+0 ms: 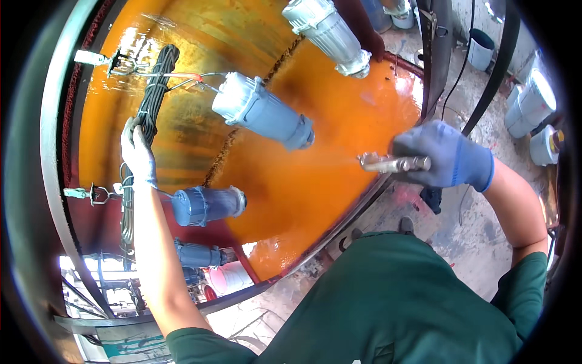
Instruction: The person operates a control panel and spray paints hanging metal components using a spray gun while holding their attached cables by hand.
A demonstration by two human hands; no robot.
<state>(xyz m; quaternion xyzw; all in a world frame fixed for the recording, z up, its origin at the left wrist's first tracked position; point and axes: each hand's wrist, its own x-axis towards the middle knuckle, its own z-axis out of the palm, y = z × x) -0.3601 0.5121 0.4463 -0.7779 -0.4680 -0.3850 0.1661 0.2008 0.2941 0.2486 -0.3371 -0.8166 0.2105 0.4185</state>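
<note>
My right hand [445,155], in a blue-grey glove, grips a metal spray gun [394,164] whose nozzle points left. A faint mist spreads from the nozzle toward a light grey cylindrical pump [264,112] hanging from a hook. Against the coiled black cable [159,91], bound in a long bundle, my left hand [139,151] is closed in a pale glove. The cable hangs beside the grey pump's upper end. Below it a blue pump [209,205] hangs from another hook, near my left forearm. The fingers of my right hand are partly hidden around the gun's handle.
An orange-coated booth wall and floor [303,200] lie behind the pumps. Another grey pump [330,36] hangs at the top. A curved overhead rail [51,139] runs down the left. White buckets [530,103] stand at the right; a pink-white bucket [227,279] is lower left.
</note>
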